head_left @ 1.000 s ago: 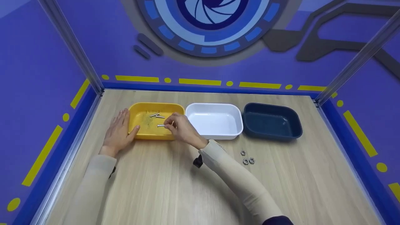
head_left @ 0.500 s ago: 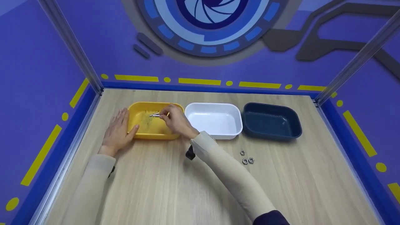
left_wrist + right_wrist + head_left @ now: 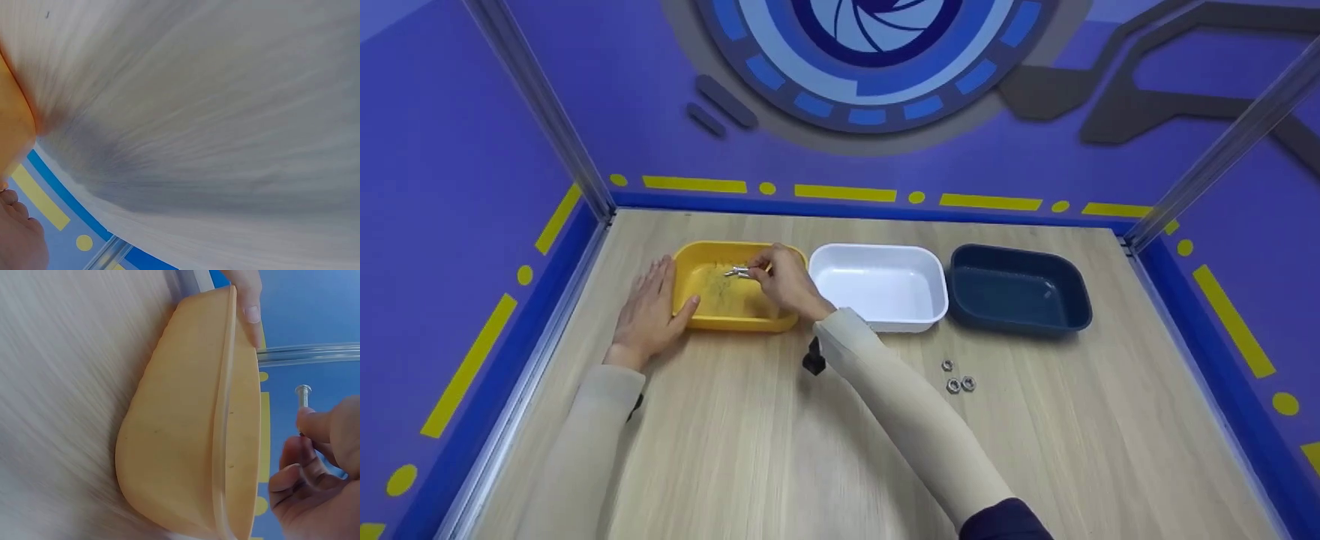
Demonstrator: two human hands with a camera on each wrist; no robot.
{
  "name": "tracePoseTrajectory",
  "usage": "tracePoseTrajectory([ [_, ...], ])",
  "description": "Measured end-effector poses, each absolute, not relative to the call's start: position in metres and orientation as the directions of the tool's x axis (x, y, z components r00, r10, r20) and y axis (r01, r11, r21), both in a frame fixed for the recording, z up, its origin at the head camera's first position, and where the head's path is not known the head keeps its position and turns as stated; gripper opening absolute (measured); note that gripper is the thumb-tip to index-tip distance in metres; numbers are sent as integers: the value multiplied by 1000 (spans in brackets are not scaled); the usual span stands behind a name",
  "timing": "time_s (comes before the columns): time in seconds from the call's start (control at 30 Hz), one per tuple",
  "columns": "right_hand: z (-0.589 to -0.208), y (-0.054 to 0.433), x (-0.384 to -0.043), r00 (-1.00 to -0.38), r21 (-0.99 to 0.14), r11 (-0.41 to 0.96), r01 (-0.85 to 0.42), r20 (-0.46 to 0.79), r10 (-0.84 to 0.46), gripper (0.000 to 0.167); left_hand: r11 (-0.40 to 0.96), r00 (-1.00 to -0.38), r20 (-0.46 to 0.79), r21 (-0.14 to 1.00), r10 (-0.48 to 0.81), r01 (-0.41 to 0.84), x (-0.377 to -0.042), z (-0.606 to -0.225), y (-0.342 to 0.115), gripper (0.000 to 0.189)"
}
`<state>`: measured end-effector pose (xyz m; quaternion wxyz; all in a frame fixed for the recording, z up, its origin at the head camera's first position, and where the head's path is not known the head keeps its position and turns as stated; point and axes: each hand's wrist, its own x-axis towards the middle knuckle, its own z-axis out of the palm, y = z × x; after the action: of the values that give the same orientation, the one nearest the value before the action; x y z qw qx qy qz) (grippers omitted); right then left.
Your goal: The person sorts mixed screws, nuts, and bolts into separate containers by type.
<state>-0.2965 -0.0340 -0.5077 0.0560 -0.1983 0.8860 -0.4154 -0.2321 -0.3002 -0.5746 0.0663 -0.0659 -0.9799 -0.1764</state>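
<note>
My right hand [image 3: 789,283] is over the yellow tray [image 3: 735,324], its thumb and fingertips pinching a silver bolt [image 3: 303,396]. In the right wrist view the bolt's flat round head sticks out past the thumb, and its other end is hidden by the fingers. Silver metal [image 3: 733,272] shows just left of those fingertips in the head view; how many bolts are there I cannot tell. Against the tray's left wall rests my left hand [image 3: 649,315], fingers straight and thumb reaching the front rim. Only part of the left hand [image 3: 21,236] appears in the left wrist view.
A white tray [image 3: 877,326] stands right of the yellow one, then a dark blue tray [image 3: 1020,325]. In front of these lie three hex nuts [image 3: 953,385] on the wooden table [image 3: 1095,435]. Purple walls [image 3: 427,150] with metal corner posts enclose the back and sides.
My right hand, with a bolt in its fingers, has moved toward the back of the yellow tray, where two bolts lay. The left hand has stayed against the tray.
</note>
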Motion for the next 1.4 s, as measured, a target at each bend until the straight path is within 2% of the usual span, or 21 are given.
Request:
tracePoseTrajectory([
  [0.43, -506, -28, -295, -904, -742, 602, -296, 14, -427, 21, 935, -990, 117, 334, 83, 118, -233, -577, -300, 91],
  [0.73, -497, -13, -292, -897, -741, 592, -316, 31, -441, 19, 928, -986, 130, 345, 100, 139, -233, -576, -300, 92],
  [0.97, -486, 1, -287, -867, -695, 581, -424, 125, -483, 18, 922, -980, 160, 349, 119, 169, -230, -572, -303, 89],
  [1.2, -475, 23, -279, -846, -713, 539, -449, 146, -513, 20, 924, -983, 152, 350, 107, 155, -230, -572, -303, 90],
  [1.4, -469, 56, -277, -821, -741, 446, -502, 247, -514, 18, 944, -982, 156, 293, 110, 152, -231, -572, -300, 89],
])
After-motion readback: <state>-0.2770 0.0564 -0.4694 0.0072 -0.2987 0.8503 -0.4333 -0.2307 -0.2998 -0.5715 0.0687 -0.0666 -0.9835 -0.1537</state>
